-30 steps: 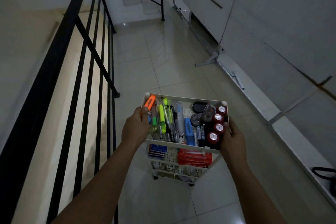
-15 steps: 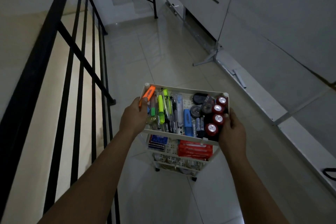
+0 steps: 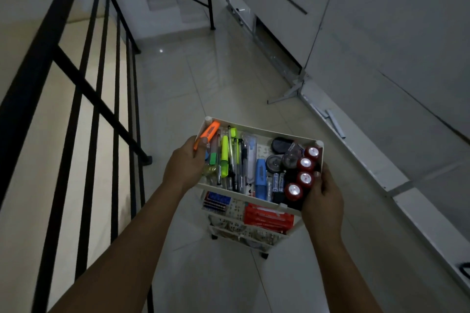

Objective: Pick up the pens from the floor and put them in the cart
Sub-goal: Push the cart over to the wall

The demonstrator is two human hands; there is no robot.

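White plastic makes up the cart [image 3: 256,127] you are gripping, a small wheeled cart with stacked tiers, standing on the pale glossy tiled floor [image 3: 216,79] of a dim landing.

In the head view, your left hand [image 3: 184,164] clasps the cart's top tier at its left edge, fingers curled under the wall and the thumb pressed on an orange highlighter [image 3: 207,134] that leans on the rim at the far left corner. Your right hand [image 3: 321,198] clasps the near right corner, fingers wrapped together around the wall and the thumb lying over the rim.

The pens [image 3: 237,160] lie in the left half of the top tier, packed side by side and pointing away from you. Among them are a yellow-green highlighter [image 3: 224,156], a green-capped marker [image 3: 213,159] just beside your left thumb, and several dark-barrelled and clear pens. Right of these sits a blue stapler-like item [image 3: 260,178]; you cannot tell exactly what it is. Beside it are two batteries [image 3: 278,181], some round dark pieces, and a row of four red-rimmed cylinders [image 3: 305,168] along the right wall, touching your right thumb.

On the tier below, a red packet [image 3: 268,216] and a blue-and-red box [image 3: 216,202] show through.

A black metal railing [image 3: 84,89] runs along your left, and white panels [image 3: 381,33] line the right. Steps rise at the far end.
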